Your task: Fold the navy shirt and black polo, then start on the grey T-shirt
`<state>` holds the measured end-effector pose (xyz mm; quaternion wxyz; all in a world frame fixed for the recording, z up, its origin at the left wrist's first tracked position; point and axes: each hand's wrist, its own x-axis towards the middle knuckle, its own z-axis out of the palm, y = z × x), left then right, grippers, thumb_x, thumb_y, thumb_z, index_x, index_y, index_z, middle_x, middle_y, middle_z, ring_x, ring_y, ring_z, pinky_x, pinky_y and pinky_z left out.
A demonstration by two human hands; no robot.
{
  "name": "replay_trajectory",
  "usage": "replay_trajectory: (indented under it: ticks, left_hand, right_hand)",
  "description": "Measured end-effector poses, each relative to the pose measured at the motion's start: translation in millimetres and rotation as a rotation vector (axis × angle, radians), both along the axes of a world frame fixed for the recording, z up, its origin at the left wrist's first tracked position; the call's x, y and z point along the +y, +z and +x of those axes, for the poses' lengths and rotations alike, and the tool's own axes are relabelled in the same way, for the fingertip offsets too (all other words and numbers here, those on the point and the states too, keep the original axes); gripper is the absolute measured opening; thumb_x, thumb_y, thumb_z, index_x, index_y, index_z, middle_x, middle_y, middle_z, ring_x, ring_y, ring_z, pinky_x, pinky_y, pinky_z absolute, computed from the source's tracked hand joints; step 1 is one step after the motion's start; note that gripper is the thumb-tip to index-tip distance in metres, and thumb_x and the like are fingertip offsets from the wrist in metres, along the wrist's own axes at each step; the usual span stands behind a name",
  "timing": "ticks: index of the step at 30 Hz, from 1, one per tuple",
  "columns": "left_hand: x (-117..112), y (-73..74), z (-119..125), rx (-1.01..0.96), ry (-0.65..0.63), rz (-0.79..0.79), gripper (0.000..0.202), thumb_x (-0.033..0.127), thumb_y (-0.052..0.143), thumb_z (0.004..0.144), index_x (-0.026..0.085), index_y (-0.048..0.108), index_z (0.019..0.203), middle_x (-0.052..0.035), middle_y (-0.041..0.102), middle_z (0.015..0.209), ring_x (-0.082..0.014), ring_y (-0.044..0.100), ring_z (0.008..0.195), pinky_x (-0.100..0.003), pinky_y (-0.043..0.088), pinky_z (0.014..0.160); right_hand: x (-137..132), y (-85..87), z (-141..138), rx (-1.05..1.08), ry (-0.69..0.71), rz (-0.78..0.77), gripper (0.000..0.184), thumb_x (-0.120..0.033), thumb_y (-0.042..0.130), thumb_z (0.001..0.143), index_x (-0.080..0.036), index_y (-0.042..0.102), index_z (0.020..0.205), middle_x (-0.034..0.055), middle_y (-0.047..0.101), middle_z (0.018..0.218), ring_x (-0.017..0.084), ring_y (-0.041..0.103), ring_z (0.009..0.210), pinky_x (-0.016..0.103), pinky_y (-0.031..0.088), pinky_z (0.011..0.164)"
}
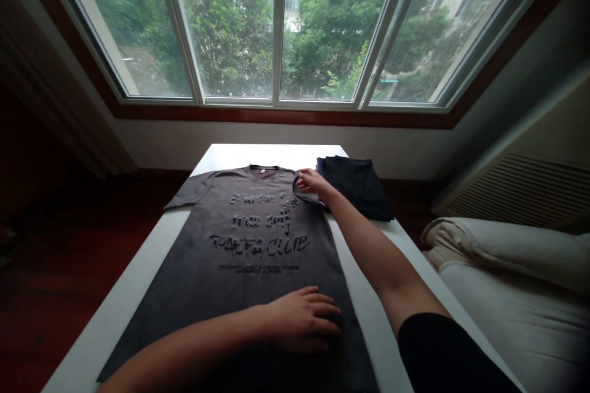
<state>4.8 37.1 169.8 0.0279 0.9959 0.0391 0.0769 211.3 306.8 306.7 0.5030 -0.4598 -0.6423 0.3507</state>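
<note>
A dark grey T-shirt [258, 245] with black lettering lies face up along a white table [138, 282], its collar toward the window. My left hand [304, 318] rests flat on the shirt's lower right part, fingers stretched out. My right hand [310, 182] reaches far forward and pinches the shirt's right sleeve, which is lifted and folded inward over the chest. The left sleeve [188, 193] still lies spread flat on the table.
A folded dark garment [357, 187] sits on the table's far right corner, just beyond my right hand. A white cushion or bedding [511, 270] lies to the right of the table. A wide window [276, 24] spans the wall behind; dark wooden floor on the left.
</note>
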Motion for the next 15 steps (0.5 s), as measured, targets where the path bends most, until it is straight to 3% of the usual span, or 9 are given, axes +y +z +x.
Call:
replay_trajectory:
  ticks: [2, 4, 8, 12, 15]
  left_hand:
    - [17, 8.6, -16, -0.052, 0.087, -0.041, 0.037, 0.043, 0.052, 0.104, 0.026, 0.064, 0.135, -0.0067, 0.058, 0.149, -0.0244, 0.05, 0.142, -0.043, 0.033, 0.124]
    - [37, 17.9, -35, -0.119, 0.2, -0.067, 0.031, 0.036, 0.053, 0.103, 0.026, 0.067, 0.13, -0.0063, 0.064, 0.142, -0.0225, 0.056, 0.134, -0.04, 0.038, 0.12]
    - [71, 28.8, -70, -0.222, 0.399, -0.03, 0.028, 0.029, 0.055, 0.1, 0.027, 0.07, 0.123, -0.0063, 0.065, 0.137, -0.0239, 0.056, 0.132, -0.043, 0.04, 0.119]
    - [93, 26.5, -92, -0.258, 0.504, 0.023, 0.032, 0.028, 0.06, 0.097, 0.028, 0.068, 0.128, -0.0073, 0.06, 0.146, -0.0266, 0.05, 0.138, -0.048, 0.035, 0.122]
    - [103, 25.7, -103, -0.287, 0.562, 0.038, 0.036, 0.025, 0.061, 0.097, 0.026, 0.066, 0.133, -0.0079, 0.056, 0.15, -0.0271, 0.047, 0.141, -0.049, 0.031, 0.124]
  right_hand:
    - [4, -14.6, -18, -0.132, 0.009, -0.023, 0.034, -0.04, 0.057, 0.099, -0.02, 0.058, 0.126, 0.0085, 0.073, 0.096, 0.02, 0.069, 0.084, 0.034, 0.058, 0.076]
    - [8, -29.5, -30, -0.314, -0.116, 0.068, 0.032, -0.036, 0.055, 0.099, -0.02, 0.063, 0.126, 0.0102, 0.073, 0.109, 0.023, 0.068, 0.1, 0.038, 0.056, 0.091]
    - [14, -60.3, -31, -0.657, -0.378, 0.259, 0.042, -0.037, 0.054, 0.099, -0.018, 0.063, 0.136, 0.0147, 0.059, 0.144, 0.028, 0.05, 0.136, 0.042, 0.037, 0.117]
    - [19, -83.3, -17, -0.86, -0.398, 0.242, 0.054, -0.044, 0.05, 0.103, -0.018, 0.053, 0.149, 0.0163, 0.037, 0.164, 0.031, 0.031, 0.152, 0.045, 0.023, 0.124]
    - [25, -84.2, -11, -0.924, -0.377, 0.245, 0.058, -0.048, 0.049, 0.104, -0.019, 0.048, 0.154, 0.0154, 0.027, 0.169, 0.03, 0.021, 0.156, 0.046, 0.016, 0.126]
